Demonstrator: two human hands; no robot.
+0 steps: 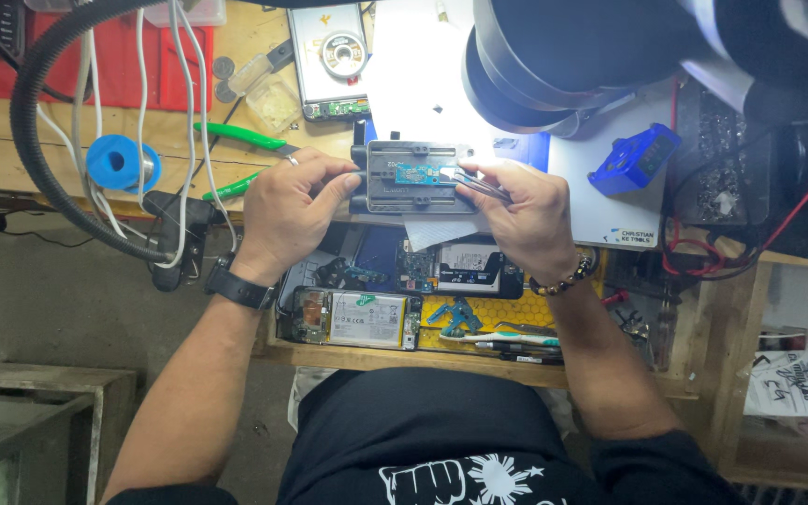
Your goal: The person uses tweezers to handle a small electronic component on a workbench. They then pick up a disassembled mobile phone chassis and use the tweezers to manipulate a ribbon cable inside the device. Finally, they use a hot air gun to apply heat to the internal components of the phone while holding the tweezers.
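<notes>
We look down on a wooden workbench point(67, 140) crowded with repair gear, and the dark lamp head point(554, 56) hangs right over the middle so its light falls on the work. Under that light sits a grey board holder point(413, 178), a clamp frame that keeps a small blue circuit board point(415, 172) flat and steady at its centre. Our left hand point(287, 210) rests against the holder's left edge, fingers curled and pinched on the frame, seemingly to brace it. Our right hand point(527, 220) comes in from the other side, fingers closed around thin metal tweezers point(479, 187) whose tips point at the board's right end. Nearer our body lie two opened phones point(353, 318), backs off and parts exposed, kept within reach. To the left a blue solder spool point(119, 161) and green-handled cutters point(236, 136) lie aside, clear of the holder
</notes>
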